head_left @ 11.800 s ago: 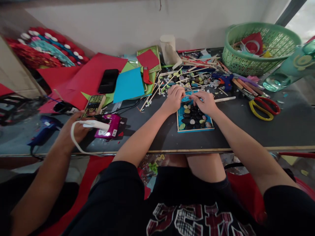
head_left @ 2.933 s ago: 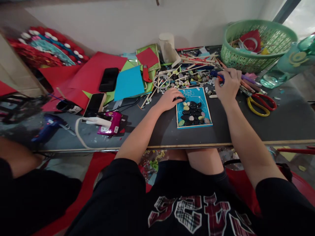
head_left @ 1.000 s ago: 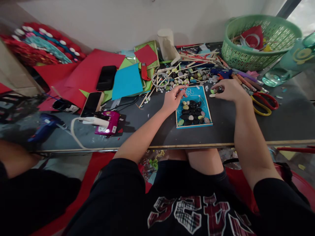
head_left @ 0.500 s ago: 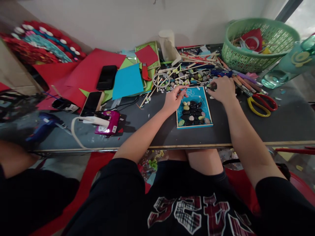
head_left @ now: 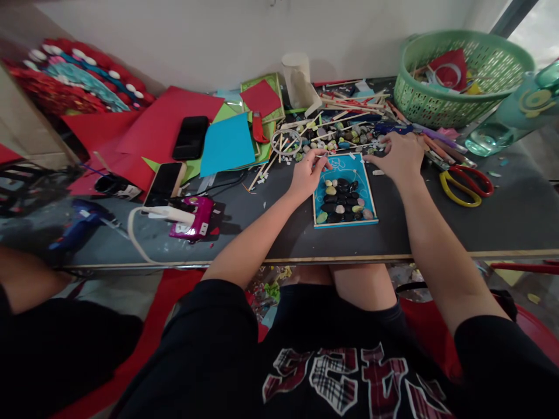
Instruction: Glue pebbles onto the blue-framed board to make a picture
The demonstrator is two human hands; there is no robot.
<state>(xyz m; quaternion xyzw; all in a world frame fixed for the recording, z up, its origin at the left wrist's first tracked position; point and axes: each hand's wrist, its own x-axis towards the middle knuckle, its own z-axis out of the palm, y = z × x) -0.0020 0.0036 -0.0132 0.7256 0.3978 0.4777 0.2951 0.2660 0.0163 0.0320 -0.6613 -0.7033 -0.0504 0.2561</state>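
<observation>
A blue picture board (head_left: 370, 198) with a pale wooden-stick border lies flat before me. Black pebbles (head_left: 336, 199) and several pale ones cover its lower part, and thin white lines are drawn at its top. My left hand (head_left: 308, 173) rests by the board's upper left edge, thumb and fingertips pinched together; anything between them is too small to name. Beyond the upper right corner my right hand (head_left: 402, 156) reaches over the tabletop, thumb spread from the fingers, with nothing visible in its grasp. Its fingertips are near the heap of loose pebbles (head_left: 334, 139).
Scissors (head_left: 465, 185), pens (head_left: 437, 151), a green basket (head_left: 454, 102) and a water bottle (head_left: 506, 119) stand to the right. Leftward are coloured paper (head_left: 229, 145), phones (head_left: 190, 137), a purple power adapter (head_left: 194, 218) and a blue glue gun (head_left: 82, 224). Another person's arm (head_left: 30, 279) shows.
The dark pebble seen at my right fingertips is no longer visible there, and that hand has opened and shifted slightly. My left hand has drawn back a little from the drawn lines.
</observation>
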